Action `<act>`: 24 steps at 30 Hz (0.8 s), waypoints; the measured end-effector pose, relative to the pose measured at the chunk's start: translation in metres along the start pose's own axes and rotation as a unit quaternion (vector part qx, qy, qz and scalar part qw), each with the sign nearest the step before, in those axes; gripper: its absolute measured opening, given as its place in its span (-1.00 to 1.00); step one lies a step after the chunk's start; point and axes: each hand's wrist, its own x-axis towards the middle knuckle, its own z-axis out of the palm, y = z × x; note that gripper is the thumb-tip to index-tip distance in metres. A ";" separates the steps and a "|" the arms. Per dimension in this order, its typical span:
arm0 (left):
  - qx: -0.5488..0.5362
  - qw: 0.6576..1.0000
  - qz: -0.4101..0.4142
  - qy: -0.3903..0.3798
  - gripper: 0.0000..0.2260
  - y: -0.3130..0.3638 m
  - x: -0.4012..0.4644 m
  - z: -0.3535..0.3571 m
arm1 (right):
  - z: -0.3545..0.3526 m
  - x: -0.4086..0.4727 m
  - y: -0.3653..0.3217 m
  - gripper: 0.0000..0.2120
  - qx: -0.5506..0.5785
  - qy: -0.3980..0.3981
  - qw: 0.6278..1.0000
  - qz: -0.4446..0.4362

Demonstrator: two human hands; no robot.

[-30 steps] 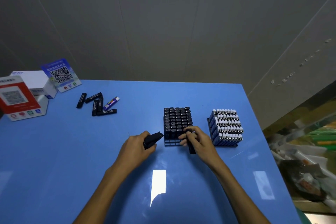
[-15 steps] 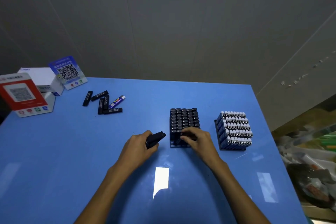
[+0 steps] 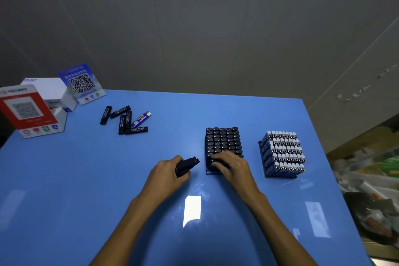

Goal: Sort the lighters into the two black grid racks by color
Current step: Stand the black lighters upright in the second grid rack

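Beside rack (image 3: 209, 172), left grip (image 3: 167, 176) around lighters (image 3: 186, 165)

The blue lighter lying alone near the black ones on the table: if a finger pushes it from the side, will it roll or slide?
The blue lighter lies flat on the glossy table, so it would probably slide easily. Its body looks flattened, so rolling seems unlikely. It looks stiff and probably light.

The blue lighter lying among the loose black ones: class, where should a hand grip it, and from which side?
Grip the blue lighter across its mid-body, from above. It lies flat, its long sides free, with black lighters close at its lower end.
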 end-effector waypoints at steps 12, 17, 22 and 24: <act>0.002 1.000 -0.001 -0.003 -0.82 0.001 -0.003 -0.003 | 0.008 -0.005 -0.004 -0.85 -0.057 0.025 0.998 -0.027; 0.000 1.000 -0.003 -0.004 -0.81 0.000 -0.005 -0.003 | 0.004 -0.003 -0.005 -0.90 -0.095 0.024 0.994 -0.047; -0.001 1.000 -0.003 -0.005 -0.82 0.002 -0.007 -0.004 | 0.001 -0.004 -0.001 -0.88 -0.113 -0.001 0.993 -0.039; -0.002 1.000 -0.001 -0.005 -0.82 0.004 -0.007 -0.004 | -0.002 -0.003 -0.002 -0.86 -0.117 -0.014 0.992 -0.039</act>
